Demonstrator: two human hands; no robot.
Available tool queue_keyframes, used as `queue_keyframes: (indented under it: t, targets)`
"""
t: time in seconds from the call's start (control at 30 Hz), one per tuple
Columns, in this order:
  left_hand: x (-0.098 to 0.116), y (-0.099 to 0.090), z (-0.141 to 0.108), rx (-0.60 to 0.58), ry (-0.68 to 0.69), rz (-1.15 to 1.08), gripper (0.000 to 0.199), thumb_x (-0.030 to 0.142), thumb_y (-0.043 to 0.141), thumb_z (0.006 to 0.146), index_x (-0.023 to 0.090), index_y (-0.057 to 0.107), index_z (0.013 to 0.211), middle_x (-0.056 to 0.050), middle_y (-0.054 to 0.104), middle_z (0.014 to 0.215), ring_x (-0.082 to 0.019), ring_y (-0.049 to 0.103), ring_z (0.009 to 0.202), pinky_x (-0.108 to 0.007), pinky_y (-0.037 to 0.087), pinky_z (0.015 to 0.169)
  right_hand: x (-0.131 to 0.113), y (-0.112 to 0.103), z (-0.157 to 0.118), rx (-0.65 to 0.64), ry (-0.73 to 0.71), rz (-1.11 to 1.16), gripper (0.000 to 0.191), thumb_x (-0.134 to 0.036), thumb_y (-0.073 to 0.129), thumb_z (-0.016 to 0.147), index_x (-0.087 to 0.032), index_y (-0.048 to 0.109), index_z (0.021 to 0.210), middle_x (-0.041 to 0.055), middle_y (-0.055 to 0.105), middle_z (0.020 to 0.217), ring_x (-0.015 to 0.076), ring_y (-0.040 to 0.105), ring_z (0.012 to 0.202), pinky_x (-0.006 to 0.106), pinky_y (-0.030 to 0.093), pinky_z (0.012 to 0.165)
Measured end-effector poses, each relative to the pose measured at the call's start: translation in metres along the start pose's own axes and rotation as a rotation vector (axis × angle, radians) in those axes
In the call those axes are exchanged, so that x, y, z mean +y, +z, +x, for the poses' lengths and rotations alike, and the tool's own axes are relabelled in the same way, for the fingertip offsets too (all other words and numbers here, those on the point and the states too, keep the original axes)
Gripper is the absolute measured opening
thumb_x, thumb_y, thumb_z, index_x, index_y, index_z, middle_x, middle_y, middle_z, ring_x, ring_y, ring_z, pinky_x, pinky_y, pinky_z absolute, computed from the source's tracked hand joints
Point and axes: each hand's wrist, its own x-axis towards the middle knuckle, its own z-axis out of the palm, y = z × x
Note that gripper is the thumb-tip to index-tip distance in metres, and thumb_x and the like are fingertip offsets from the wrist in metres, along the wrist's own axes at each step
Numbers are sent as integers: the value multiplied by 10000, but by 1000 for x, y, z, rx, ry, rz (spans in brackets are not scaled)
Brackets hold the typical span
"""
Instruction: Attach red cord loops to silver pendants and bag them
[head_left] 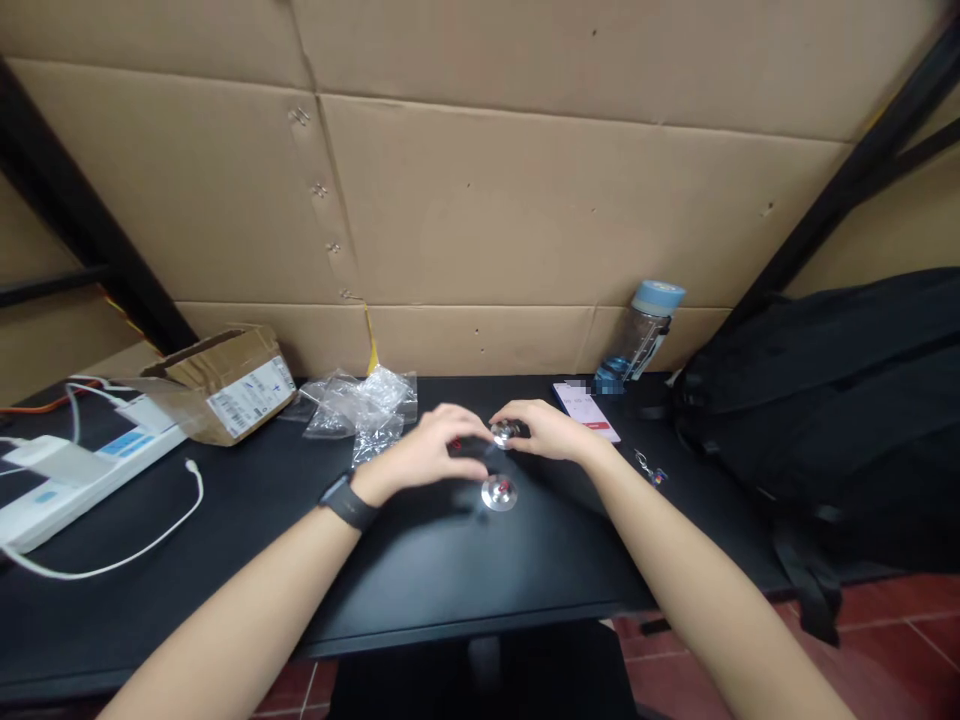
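Observation:
My right hand (544, 430) has its thumb and fingers closed around a small shiny round metal piece (502, 434), just above or on the black table. My left hand (431, 448) is open, thumb apart from the curved fingers. Its fingertips are close to that metal piece; whether they touch it I cannot tell. Below the left thumb a silver metal disc (495, 497) with a raised centre and a red spot lies flat on the table. Something small and red (455, 443) shows in the gap of the left hand, mostly hidden.
Clear plastic bags (358, 405) and an opened cardboard box (251, 395) lie to the left, beside a white power strip (97, 480) with cables. At right are a phone (589, 412), a blue-lidded bottle (637, 335), a keychain (651, 470) and a black backpack (832, 400). Cardboard walls the back.

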Motion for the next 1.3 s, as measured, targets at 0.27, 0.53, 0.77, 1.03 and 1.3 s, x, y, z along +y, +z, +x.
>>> queue_keyframes:
  t: [0.27, 0.53, 0.77, 1.03, 1.3]
  targets:
    - [-51, -43, -18, -109, -111, 255, 176, 360, 841, 768, 296, 814, 930, -36, 665, 961, -219, 588, 943, -342, 417, 882, 7, 5, -1, 0, 31, -6, 443, -219, 812, 762, -215, 713, 1194, 86, 733, 1166, 253, 683, 1057, 379, 507, 962]
    - [-46, -22, -17, -134, -95, 342, 111, 284, 690, 892, 227, 756, 824, -50, 629, 933, -221, 557, 953, -344, 401, 894, 4, 2, -2, -12, 24, 11, 351, -171, 781, 791, -216, 723, 1135, 70, 726, 1117, 229, 674, 1026, 352, 512, 929]
    - [-22, -25, -13, -10, -81, 249, 181, 278, 479, 1023, 212, 629, 945, -28, 679, 922, -182, 600, 850, -311, 435, 826, 4, -3, -3, -31, 28, 5, 366, -170, 791, 788, -233, 722, 1142, 60, 714, 1115, 231, 656, 1022, 344, 504, 921]
    - [-11, -19, -5, 203, -65, 146, 148, 343, 633, 956, 233, 715, 900, -18, 763, 933, -181, 682, 844, -324, 481, 859, -3, -13, -5, -26, 31, 6, 354, -182, 791, 800, -243, 720, 1142, 66, 715, 1117, 243, 658, 1033, 359, 512, 919]
    - [9, -4, 1, 433, -340, -444, 283, 412, 751, 838, 181, 732, 1000, -63, 788, 953, -210, 739, 838, -337, 584, 801, -27, 6, 6, 355, 51, 378, 473, -296, 793, 820, -271, 640, 1267, 84, 670, 1240, 233, 679, 1083, 380, 570, 899]
